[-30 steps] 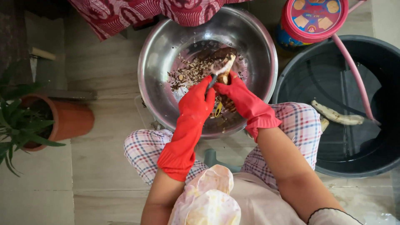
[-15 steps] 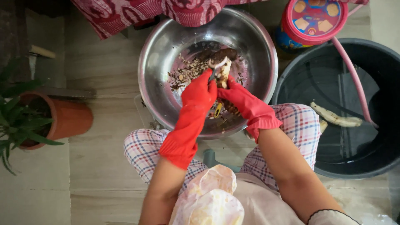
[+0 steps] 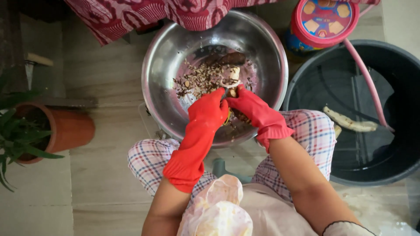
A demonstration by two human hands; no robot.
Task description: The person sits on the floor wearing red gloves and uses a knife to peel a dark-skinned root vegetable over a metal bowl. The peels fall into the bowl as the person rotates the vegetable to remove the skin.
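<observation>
Two gloved hands peeling a root over a steel bowl (image 3: 166, 65).

Left hand (image 3: 209, 114) is gripping a peeler (image 3: 224, 92), right hand (image 3: 249, 105) is clutching the pale root (image 3: 233, 76) (half bared); peelings (image 3: 199, 78) are piling below, so turning it seems due.

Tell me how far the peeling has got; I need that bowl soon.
Done: one pale peeled piece lies in the dark tub, peelings in the steel bowl. In hand: left hand and right hand hold another piece. No unpeeled pieces visible.
</observation>
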